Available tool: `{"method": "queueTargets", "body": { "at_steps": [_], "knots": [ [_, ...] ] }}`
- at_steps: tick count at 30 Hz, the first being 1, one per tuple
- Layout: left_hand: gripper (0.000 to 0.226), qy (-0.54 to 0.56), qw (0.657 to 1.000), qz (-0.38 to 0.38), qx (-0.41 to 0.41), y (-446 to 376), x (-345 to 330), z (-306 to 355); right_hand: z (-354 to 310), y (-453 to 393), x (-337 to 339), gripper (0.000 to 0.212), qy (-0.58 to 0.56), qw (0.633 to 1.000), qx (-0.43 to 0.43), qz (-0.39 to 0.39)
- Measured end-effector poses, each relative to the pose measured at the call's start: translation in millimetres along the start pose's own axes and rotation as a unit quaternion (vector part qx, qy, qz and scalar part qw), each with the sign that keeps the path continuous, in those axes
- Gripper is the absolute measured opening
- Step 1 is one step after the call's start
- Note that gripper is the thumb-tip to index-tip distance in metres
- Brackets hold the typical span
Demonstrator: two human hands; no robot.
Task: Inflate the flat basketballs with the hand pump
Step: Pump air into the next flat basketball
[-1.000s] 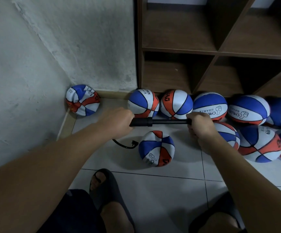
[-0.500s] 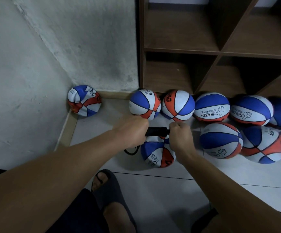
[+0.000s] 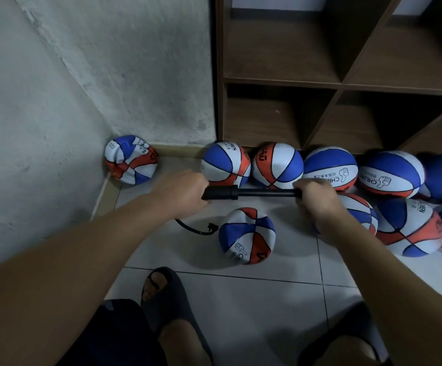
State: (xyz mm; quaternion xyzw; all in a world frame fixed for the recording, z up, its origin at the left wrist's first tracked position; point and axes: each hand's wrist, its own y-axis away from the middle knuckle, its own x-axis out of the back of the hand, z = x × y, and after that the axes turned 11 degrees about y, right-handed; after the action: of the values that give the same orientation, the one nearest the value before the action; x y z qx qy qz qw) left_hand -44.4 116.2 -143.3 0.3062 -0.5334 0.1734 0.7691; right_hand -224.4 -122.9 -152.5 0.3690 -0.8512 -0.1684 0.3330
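The black pump (image 3: 251, 192) was held level above the tiled floor (image 3: 241, 299), its barrel gripped by the left hand (image 3: 181, 192) and its handle end by the right hand (image 3: 313, 198), the rod drawn out between them. Its hose (image 3: 194, 228) was curled toward a dented ball (image 3: 247, 235) directly below. A crumpled ball (image 3: 131, 159) was wedged in the wall corner.

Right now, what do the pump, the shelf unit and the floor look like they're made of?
Pump: probably matte black plastic, with a thinner dark rod whose material I can't tell.
Shelf unit: brown wood-look board, likely laminate, with flat square edges.
Floor: pale glossy tiles with dark grout lines.
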Motion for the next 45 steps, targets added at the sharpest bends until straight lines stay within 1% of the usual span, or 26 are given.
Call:
{"method": "queueTargets", "body": {
  "at_steps": [4, 7, 9, 12, 16, 18, 21, 25, 27, 30, 32, 34, 39, 44, 45],
  "knots": [
    [0.035, 0.011, 1.0, -0.027, -0.007, 3, -4, 12, 6, 3, -18, 0.014, 0.059, 0.998, 0.004, -0.004],
    [0.03, 0.005, 1.0, -0.018, -0.013, 3, -10, 25, 8, 15, -39, 0.017, 0.04, 0.999, 0.012, 0.002],
    [0.035, 0.002, 1.0, -0.014, -0.018, 2, -13, 28, 6, 23, -50, 0.016, 0.026, 0.999, 0.03, 0.007],
    [0.043, -0.026, 0.999, -0.011, -0.033, 1, -15, 30, 10, 28, -67, 0.014, -0.026, 0.999, 0.028, -0.028],
    [0.031, -0.04, 0.998, -0.005, -0.047, 1, -15, 32, 7, 34, -76, 0.02, 0.022, 0.999, 0.031, -0.033],
    [0.024, -0.054, 0.997, 0.0, -0.046, 2, -18, 34, 6, 35, -79, 0.02, 0.025, 0.998, 0.045, -0.041],
    [0.021, -0.05, 0.998, 0.003, -0.046, 1, -23, 33, 7, 35, -80, 0.018, 0.019, 0.997, 0.059, -0.042],
    [0.026, -0.017, 0.998, 0.025, -0.055, 0, -14, 34, -4, 31, -72, 0.019, 0.028, 0.997, 0.055, -0.055],
    [0.028, 0.001, 0.998, 0.024, -0.054, 0, -7, 33, -7, 20, -60, 0.017, 0.027, 0.997, 0.05, -0.046],
    [0.027, -0.022, 0.999, 0.03, -0.036, 0, 1, 18, -1, 3, -28, 0.007, 0.001, 1.0, 0.005, -0.003],
    [0.032, -0.036, 0.999, 0.03, -0.023, -1, 3, 6, 5, -6, -9, 0.011, -0.007, 1.0, -0.022, 0.011],
    [0.037, -0.031, 0.999, 0.022, -0.021, -1, 1, 4, 8, -12, 1, 0.017, -0.011, 0.999, -0.033, 0.006],
    [0.029, -0.019, 0.999, 0.029, -0.034, -1, -1, 20, 5, -4, -18, 0.021, -0.01, 1.0, -0.009, 0.014],
    [0.026, -0.018, 0.999, 0.031, -0.022, 0, -2, 29, -9, 19, -53, 0.01, -0.039, 0.999, 0.01, 0.013],
    [0.026, -0.018, 0.999, 0.035, -0.024, 1, -1, 30, -11, 22, -57, 0.011, -0.042, 0.999, 0.018, 0.013]
  ]
}}
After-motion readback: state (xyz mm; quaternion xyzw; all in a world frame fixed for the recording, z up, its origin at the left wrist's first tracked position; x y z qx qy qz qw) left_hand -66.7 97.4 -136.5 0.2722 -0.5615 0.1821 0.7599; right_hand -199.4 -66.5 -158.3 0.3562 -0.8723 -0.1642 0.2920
